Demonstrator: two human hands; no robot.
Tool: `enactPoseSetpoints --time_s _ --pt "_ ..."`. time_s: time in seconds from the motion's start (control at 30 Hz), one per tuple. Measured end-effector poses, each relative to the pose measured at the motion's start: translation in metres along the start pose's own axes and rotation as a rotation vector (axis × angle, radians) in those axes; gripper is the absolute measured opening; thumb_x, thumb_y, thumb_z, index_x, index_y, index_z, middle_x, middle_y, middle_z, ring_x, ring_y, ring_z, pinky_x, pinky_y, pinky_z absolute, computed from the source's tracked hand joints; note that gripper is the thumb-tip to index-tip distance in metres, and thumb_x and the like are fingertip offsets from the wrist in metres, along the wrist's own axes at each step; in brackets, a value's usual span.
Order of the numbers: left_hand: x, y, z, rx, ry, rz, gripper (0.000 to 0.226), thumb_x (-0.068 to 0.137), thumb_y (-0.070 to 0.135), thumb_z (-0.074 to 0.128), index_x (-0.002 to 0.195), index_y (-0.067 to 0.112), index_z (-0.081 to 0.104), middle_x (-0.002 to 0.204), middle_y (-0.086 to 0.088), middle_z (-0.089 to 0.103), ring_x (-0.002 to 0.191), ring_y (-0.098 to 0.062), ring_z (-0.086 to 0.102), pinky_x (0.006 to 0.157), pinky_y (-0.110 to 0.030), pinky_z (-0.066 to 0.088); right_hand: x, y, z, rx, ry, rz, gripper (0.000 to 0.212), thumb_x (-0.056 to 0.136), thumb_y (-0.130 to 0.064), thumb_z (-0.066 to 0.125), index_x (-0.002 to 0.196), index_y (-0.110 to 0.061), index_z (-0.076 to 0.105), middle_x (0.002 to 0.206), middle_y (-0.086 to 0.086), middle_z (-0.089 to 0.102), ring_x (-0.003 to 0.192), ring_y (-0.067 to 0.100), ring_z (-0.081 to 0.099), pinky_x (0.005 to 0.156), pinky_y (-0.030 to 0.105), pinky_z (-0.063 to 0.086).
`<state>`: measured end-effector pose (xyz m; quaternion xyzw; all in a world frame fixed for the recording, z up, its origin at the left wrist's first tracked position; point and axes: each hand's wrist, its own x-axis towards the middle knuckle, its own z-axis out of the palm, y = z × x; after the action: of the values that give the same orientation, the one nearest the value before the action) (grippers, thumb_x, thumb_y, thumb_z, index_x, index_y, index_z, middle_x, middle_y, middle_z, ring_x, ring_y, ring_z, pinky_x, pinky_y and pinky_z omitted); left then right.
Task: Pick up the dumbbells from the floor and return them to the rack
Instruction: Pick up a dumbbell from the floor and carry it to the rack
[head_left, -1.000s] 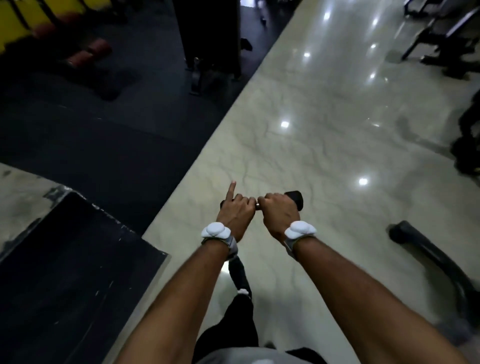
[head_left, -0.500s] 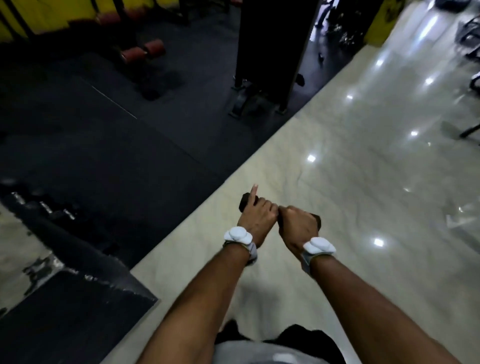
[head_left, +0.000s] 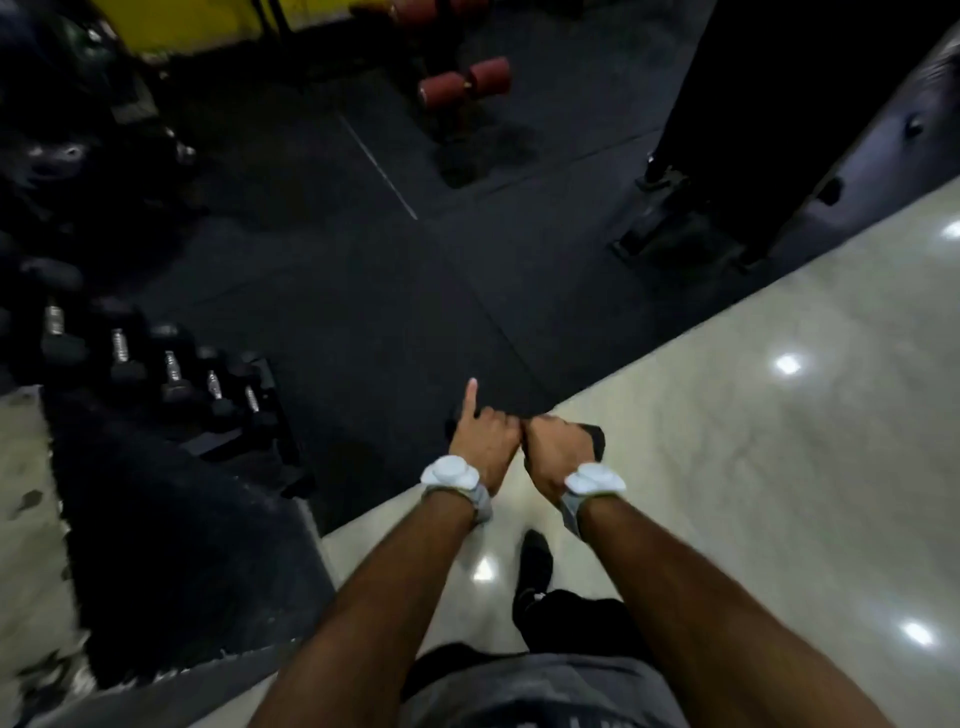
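Both my hands hold one black dumbbell (head_left: 595, 439) out in front of me, over the line where the marble floor meets the dark mat. My left hand (head_left: 485, 441) grips its handle with the index finger pointing straight forward. My right hand (head_left: 553, 452) grips the handle right beside it. Only the dumbbell's right head and a sliver of the left head show past my fingers. The dumbbell rack (head_left: 260, 415) stands low at the left, with a row of black dumbbells with steel handles on it.
Dark rubber mat (head_left: 374, 291) covers the floor ahead; glossy marble floor (head_left: 753, 441) lies to the right. A black machine column (head_left: 753, 130) rises at the upper right. Red roller pads (head_left: 465, 83) sit far ahead. My shoe (head_left: 535, 558) shows below my hands.
The view has swung left while I carry the dumbbell. The rack has come into sight at the left and the mat edge is now under my hands. My grip is unchanged.
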<state>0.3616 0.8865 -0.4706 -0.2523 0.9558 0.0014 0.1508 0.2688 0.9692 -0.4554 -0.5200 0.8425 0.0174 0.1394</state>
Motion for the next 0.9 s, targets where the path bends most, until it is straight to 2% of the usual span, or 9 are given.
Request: enactPoseSetpoints --time_s 0.07,0.13,0.23,0.33,0.57,0.67,0.73,0.8,0.9 --pt "0.047 -0.031 -0.018 -0.029 0.067 -0.069 0.024 0.099 0.026 0.043 0.109 0.018 0.063 0.102 -0.003 0.07 0.103 -0.026 0.063 0.12 -0.059 -0.01 0.062 0.007 -0.021 0.01 -0.026 -0.088 0.02 0.09 -0.016 0.052 0.105 -0.02 0.065 0.111 0.005 0.071 0.102 0.031 0.069 0.071 0.033 0.043" --pt "0.075 -0.058 -0.045 -0.071 -0.007 -0.154 0.03 0.097 0.031 0.044 0.117 0.016 0.061 0.11 -0.004 0.069 0.111 -0.027 0.061 0.12 -0.06 -0.007 0.107 0.006 -0.047 0.014 -0.086 -0.156 0.022 0.089 -0.016 0.054 0.109 -0.016 0.064 0.114 0.009 0.069 0.106 0.034 0.067 0.08 0.038 0.051" --pt "0.109 -0.094 -0.068 -0.094 -0.016 -0.25 0.035 0.093 0.022 0.045 0.124 0.016 0.059 0.114 -0.004 0.069 0.116 -0.027 0.059 0.119 -0.061 -0.006 0.175 -0.007 -0.067 -0.022 -0.099 -0.248 0.019 0.094 -0.012 0.053 0.111 -0.012 0.063 0.112 0.011 0.068 0.104 0.034 0.067 0.082 0.039 0.051" --pt "0.149 -0.134 -0.078 -0.126 -0.032 -0.314 0.03 0.092 0.018 0.046 0.119 0.019 0.061 0.11 -0.002 0.07 0.113 -0.026 0.061 0.119 -0.06 -0.007 0.238 -0.018 -0.081 -0.039 -0.148 -0.296 0.02 0.095 -0.012 0.053 0.113 -0.013 0.063 0.114 0.011 0.068 0.104 0.033 0.066 0.079 0.037 0.049" --pt "0.255 -0.231 -0.051 -0.173 -0.043 -0.371 0.036 0.1 0.018 0.043 0.133 0.009 0.054 0.124 -0.01 0.062 0.124 -0.03 0.052 0.122 -0.056 -0.002 0.393 -0.046 -0.088 -0.057 -0.252 -0.375 0.019 0.094 -0.019 0.056 0.108 -0.013 0.067 0.111 0.01 0.071 0.1 0.035 0.068 0.079 0.041 0.055" --pt "0.29 -0.262 -0.042 -0.188 -0.014 -0.3 0.03 0.098 0.019 0.047 0.119 0.016 0.068 0.113 -0.005 0.07 0.111 -0.025 0.063 0.122 -0.043 0.019 0.439 -0.054 -0.099 -0.088 -0.258 -0.382 0.023 0.094 -0.018 0.056 0.113 -0.02 0.069 0.11 0.006 0.073 0.099 0.032 0.07 0.082 0.044 0.059" --pt "0.318 -0.296 -0.04 -0.246 0.035 -0.289 0.025 0.095 0.019 0.05 0.106 0.017 0.072 0.107 -0.006 0.073 0.103 -0.029 0.067 0.106 -0.04 0.036 0.475 -0.065 -0.11 -0.152 -0.29 -0.379 0.024 0.095 -0.018 0.056 0.116 -0.02 0.069 0.113 0.006 0.072 0.102 0.03 0.07 0.085 0.041 0.057" --pt "0.341 -0.336 -0.053 -0.326 0.034 -0.299 0.022 0.098 0.019 0.049 0.104 0.014 0.069 0.109 -0.009 0.071 0.102 -0.032 0.066 0.093 -0.04 0.043 0.52 -0.079 -0.125 -0.168 -0.292 -0.397 0.024 0.094 -0.017 0.057 0.114 -0.021 0.069 0.114 0.005 0.072 0.103 0.03 0.07 0.084 0.038 0.056" --pt "0.367 -0.379 -0.071 -0.356 0.057 -0.336 0.02 0.099 0.02 0.049 0.102 0.016 0.068 0.107 -0.007 0.071 0.1 -0.03 0.066 0.088 -0.04 0.046 0.571 -0.102 -0.148 -0.209 -0.309 -0.409 0.015 0.092 -0.013 0.057 0.103 -0.014 0.067 0.106 0.007 0.071 0.108 0.033 0.068 0.081 0.038 0.052"
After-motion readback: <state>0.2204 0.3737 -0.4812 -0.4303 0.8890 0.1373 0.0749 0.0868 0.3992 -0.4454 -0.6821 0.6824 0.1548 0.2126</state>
